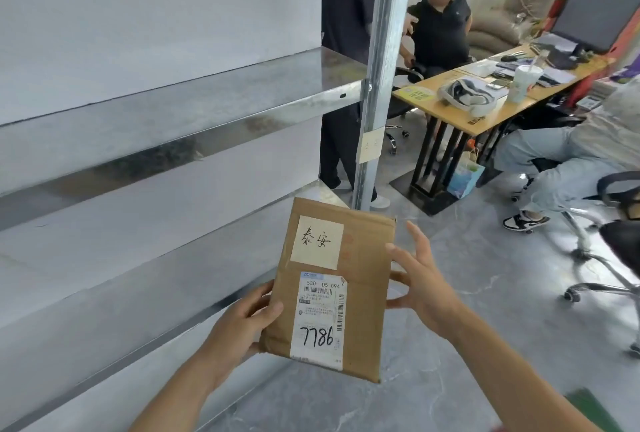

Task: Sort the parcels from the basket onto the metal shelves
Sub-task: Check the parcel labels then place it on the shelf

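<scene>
A flat brown parcel (367,296) with a handwritten yellow note, a shipping label and "7786" in marker is held upright in front of me. My left hand (242,324) grips its lower left edge, thumb on the front. My right hand (420,284) is at its right edge with the fingers spread, fingertips touching or just off the parcel. The metal shelves (180,113) run along the left, their boards bare. A paper tag (370,146) is stuck on the shelf's upright post (384,50). The basket is out of view.
Beyond the post, a person in black sits behind a wooden desk (491,120) carrying a monitor, a cup and papers. Another seated person (571,161) and office chairs (609,258) occupy the right. Someone in dark clothes stands behind the post. Grey floor lies below.
</scene>
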The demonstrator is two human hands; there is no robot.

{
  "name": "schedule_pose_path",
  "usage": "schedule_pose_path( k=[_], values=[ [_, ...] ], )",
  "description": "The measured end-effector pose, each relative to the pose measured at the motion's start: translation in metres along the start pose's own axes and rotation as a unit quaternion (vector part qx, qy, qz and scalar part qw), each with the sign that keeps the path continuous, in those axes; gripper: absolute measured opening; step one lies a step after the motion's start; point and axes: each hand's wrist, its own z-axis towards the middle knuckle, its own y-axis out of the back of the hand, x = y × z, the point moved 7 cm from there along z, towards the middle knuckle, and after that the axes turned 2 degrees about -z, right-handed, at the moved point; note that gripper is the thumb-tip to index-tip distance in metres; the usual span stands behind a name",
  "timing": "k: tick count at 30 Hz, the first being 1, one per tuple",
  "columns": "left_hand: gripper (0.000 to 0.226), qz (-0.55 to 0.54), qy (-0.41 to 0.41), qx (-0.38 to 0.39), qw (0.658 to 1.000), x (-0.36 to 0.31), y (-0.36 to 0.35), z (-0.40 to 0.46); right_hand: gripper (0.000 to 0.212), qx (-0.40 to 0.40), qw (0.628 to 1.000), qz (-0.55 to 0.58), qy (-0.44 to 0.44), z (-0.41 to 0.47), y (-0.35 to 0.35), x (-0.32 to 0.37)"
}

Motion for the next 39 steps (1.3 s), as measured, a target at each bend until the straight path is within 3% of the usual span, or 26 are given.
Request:
schedule_pose_path(
  k=[1,3,7,9,12,16,19,23,26,36,39],
  values=[
    [0.033,0.006,-0.004,0.008,1.0,-0.003,0.003,0.004,0.077,0.006,1.0,-0.009,-0.002,0.004,0.0,0.004],
    [0.032,0.022,-0.008,0.01,1.0,-0.008,0.011,0.012,0.074,0.014,0.999,-0.031,-0.013,0.01,-0.003,0.01],
    [0.03,0.052,-0.022,-0.014,0.998,-0.023,0.029,0.023,0.028,-0.006,0.999,-0.029,-0.022,0.026,-0.013,0.014],
    [0.03,0.067,-0.039,-0.045,0.996,-0.031,0.041,0.032,0.02,-0.005,1.0,-0.011,-0.022,0.034,-0.017,0.013],
    [0.04,0.042,-0.054,-0.1,0.993,-0.036,0.057,0.047,0.02,0.006,0.999,0.019,-0.028,0.049,-0.023,0.012],
    [0.024,-0.047,-0.056,-0.169,0.983,-0.043,0.071,0.065,0.018,0.026,0.998,0.055,-0.035,0.07,-0.03,0.018],
    [0.042,-0.092,-0.057,-0.217,0.97,-0.05,0.082,0.082,0.017,0.037,0.996,0.072,-0.042,0.085,-0.037,0.023],
    [0.02,-0.138,-0.05,-0.229,0.962,-0.062,0.084,0.107,0.019,0.038,0.994,0.09,-0.05,0.105,-0.041,0.028],
    [0.012,-0.114,-0.032,-0.216,0.969,-0.066,0.078,0.124,0.014,0.021,0.994,0.092,-0.06,0.117,-0.043,0.031],
    [0.031,-0.103,0.002,-0.22,0.97,-0.077,0.073,0.171,0.032,-0.052,0.991,0.08,-0.098,0.157,-0.046,0.014],
    [0.033,-0.105,0.008,-0.235,0.966,-0.075,0.076,0.179,0.051,-0.069,0.986,0.097,-0.114,0.165,-0.05,0.013]
  ],
)
